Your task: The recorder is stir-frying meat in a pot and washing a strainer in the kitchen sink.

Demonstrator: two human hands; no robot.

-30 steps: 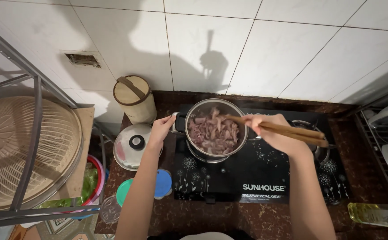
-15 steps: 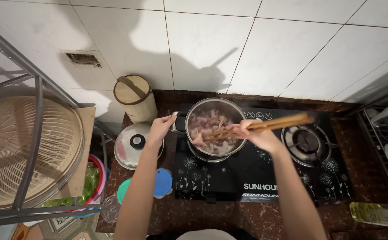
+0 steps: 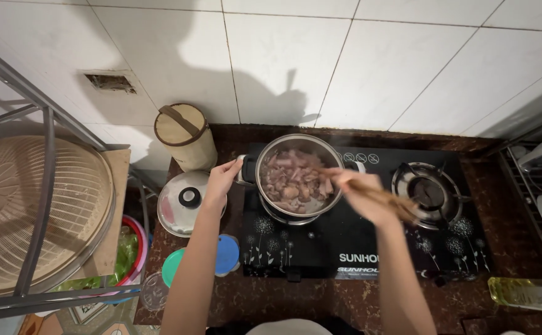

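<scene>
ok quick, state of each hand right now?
Left hand: closed on the pot handle.
Right hand: closed on chopsticks, tips in the pot.

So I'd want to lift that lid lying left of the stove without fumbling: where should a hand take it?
Take the lid by its dark round knob, coming straight down from above. It lies flat on the counter with the knob facing up at its middle, and the rim sits low against the surface. The left hand, now at the pot handle, is nearest.
</scene>
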